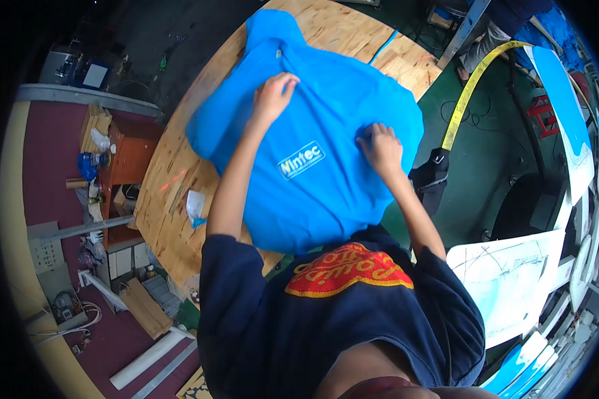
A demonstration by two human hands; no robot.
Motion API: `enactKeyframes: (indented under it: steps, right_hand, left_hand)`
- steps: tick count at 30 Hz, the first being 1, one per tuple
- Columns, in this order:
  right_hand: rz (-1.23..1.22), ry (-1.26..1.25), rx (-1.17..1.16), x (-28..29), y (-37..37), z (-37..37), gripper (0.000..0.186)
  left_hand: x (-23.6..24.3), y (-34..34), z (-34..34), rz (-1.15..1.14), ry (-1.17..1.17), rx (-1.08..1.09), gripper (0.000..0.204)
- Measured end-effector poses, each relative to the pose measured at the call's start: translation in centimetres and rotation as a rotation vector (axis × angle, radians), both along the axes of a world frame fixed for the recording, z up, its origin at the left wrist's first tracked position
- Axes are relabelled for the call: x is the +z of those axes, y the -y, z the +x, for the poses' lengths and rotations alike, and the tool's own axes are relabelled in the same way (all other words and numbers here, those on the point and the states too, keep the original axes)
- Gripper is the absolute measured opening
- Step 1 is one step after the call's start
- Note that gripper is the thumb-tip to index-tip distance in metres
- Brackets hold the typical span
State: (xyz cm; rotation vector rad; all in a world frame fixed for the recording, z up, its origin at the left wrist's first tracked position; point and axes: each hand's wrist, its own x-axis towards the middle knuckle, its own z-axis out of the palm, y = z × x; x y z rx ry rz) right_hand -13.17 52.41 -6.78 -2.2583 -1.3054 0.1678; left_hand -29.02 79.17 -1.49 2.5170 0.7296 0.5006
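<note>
A big blue fabric cover [333, 86] is spread over the wooden table, with creases running across it and a white printed label [301, 160] near its middle. Its near edge hangs over the table's front, against my shirt. My left hand [273, 100] is over the upper part of the cover, beside a long fold, its fingers bent and pressed together. What lies between those fingertips is too small to make out. On the cover's right side, my right hand [383, 150] rests with its fingers curled into the fabric and its thumb toward the left.
The wooden tabletop [173, 219] shows at the left, with a small white scrap [194, 205] on it. At the right are a curved yellow strip [469, 93] and white-and-blue panels [512, 279]. An orange cabinet [130, 149] stands left. Another person [496, 40] is at the upper right.
</note>
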Motion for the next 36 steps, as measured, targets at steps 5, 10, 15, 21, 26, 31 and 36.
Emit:
enactKeyframes:
  steps: [5, 10, 15, 21, 26, 31, 36]
  right_hand:
    - [0.139, -0.279, 0.045, -0.3, -0.8, 1.8, 0.020]
    - [0.256, -0.612, -0.005, -1.0, -1.5, 5.4, 0.019]
    - [0.318, -0.653, -0.063, -0.9, -1.4, 10.8, 0.017]
    - [0.373, -0.174, -0.173, -2.2, -3.6, 14.4, 0.014]
    - [0.364, -0.278, -0.304, -3.8, -2.4, 14.2, 0.020]
    - [0.005, -0.504, -0.179, -3.8, 2.6, 14.0, 0.040]
    - [0.359, -0.857, -0.175, -3.9, 4.9, 11.6, 0.032]
  left_hand:
    - [-4.1, -11.8, 5.9, 0.222, 0.022, 0.174, 0.034]
    - [-5.9, -17.5, 8.1, 0.024, -0.032, 0.154, 0.039]
    - [-6.0, -18.7, 9.1, 0.074, -0.020, 0.117, 0.016]
    - [-5.4, -17.1, 10.5, 0.173, 0.146, 0.300, 0.015]
    - [-4.8, -10.6, 9.9, 0.325, 0.267, 0.234, 0.034]
    - [-4.6, 3.1, 5.2, 0.365, 0.095, -0.069, 0.044]
    - [-4.6, 14.8, -0.2, 0.149, -0.044, -0.338, 0.052]
